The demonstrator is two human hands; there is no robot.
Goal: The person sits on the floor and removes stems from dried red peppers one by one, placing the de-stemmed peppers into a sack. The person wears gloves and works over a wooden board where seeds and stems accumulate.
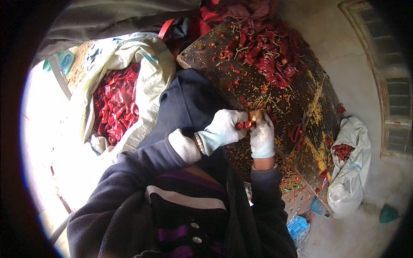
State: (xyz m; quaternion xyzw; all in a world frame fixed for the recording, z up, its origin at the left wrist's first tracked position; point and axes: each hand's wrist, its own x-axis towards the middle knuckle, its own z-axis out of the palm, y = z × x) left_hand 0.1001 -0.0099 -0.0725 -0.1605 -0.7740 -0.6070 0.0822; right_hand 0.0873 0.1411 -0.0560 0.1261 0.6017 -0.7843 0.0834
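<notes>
My left hand (227, 125), in a white knit glove with a pale green cuff, grips a dried red chilli (244, 124). Fingers of my gloved right hand (263, 133) close against the chilli's other end, where a pale, torn-looking part shows. A brownish patch covers those fingertips; whether it is glove, tape or skin is unclear. Both hands meet over the near edge of a dark, low work surface (222, 69) strewn with yellow seeds and stem bits. Farther back on it lies a heap of dried red chillies (274, 54).
To the left stands an open white woven sack (155, 74) full of glossy red chillies (117, 103). Another white sack (350, 180) leans at the right. Red-handled scissors (295, 133) lie on the surface. A blue plastic basket (297, 226) sits below, near the wall (348, 74).
</notes>
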